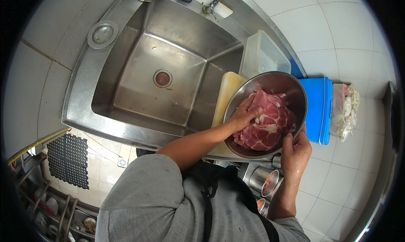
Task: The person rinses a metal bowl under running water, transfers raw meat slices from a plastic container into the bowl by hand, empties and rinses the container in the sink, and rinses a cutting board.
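Observation:
A round metal bowl (275,78) holds slices of raw red meat (270,126) marbled with white fat. My left hand (244,115) reaches inside over the near-left wall, its thumb on top of the meat and its other fingers partly hidden against the pile. At the bowl's right side, my right hand (296,151) grips the rim, thumb on the near edge and fingers mostly out of sight. Beneath the bowl lies a worn, yellowish cutting board (222,96) next to the sink.
A steel sink (139,73) with a drain is at left, a strainer (102,34) on its edge. Behind the bowl stands a translucent plastic container (259,52). To the right are a blue container (317,111) and a filled plastic bag (348,111). Metal pots (261,178) sit below.

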Demonstrator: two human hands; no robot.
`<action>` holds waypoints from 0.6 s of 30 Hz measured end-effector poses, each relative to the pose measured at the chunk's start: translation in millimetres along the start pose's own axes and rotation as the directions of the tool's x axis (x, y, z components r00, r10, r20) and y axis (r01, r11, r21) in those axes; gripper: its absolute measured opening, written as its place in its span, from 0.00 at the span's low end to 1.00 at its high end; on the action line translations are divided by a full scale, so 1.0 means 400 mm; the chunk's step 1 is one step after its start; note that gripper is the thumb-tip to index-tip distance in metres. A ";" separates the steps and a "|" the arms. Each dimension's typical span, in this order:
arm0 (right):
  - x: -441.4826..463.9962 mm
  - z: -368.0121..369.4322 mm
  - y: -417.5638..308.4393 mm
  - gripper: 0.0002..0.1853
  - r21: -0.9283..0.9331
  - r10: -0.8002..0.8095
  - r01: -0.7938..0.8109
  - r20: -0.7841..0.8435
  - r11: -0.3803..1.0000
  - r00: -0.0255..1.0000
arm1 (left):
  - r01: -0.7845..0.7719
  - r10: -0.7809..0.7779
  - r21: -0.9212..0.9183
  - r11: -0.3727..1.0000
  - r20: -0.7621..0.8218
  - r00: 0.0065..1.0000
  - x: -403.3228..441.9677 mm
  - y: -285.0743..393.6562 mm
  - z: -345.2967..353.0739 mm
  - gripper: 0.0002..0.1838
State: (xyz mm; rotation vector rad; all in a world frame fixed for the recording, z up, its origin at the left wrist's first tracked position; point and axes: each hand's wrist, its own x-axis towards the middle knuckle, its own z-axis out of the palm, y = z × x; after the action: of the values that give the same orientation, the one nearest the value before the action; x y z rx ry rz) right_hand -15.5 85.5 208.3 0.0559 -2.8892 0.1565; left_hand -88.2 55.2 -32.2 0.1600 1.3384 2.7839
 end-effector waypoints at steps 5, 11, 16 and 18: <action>0.000 -0.006 -0.001 0.09 -0.039 -0.005 0.007 0.035 0.999 0.999 | -0.040 0.040 0.108 0.993 0.007 0.999 -0.001 0.004 0.002 0.48; -0.001 -0.001 0.005 0.11 -0.023 -0.029 0.029 -0.010 0.999 1.000 | 0.022 -0.023 0.110 0.994 0.009 1.000 -0.004 0.008 0.003 0.49; -0.011 -0.009 -0.008 0.12 -0.074 -0.054 0.052 -0.025 0.996 0.998 | 0.013 -0.015 0.078 0.997 0.024 1.000 -0.009 0.012 0.002 0.49; -0.014 -0.008 -0.007 0.12 -0.062 -0.066 0.064 -0.024 0.996 0.998 | 0.019 -0.021 0.085 0.996 0.021 1.000 -0.011 0.008 0.001 0.48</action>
State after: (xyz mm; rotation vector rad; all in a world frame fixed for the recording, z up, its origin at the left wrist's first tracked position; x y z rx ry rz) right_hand -9.0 83.0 210.1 0.1358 -2.8598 0.0560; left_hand -83.7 53.1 -29.7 0.1789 1.4461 2.7019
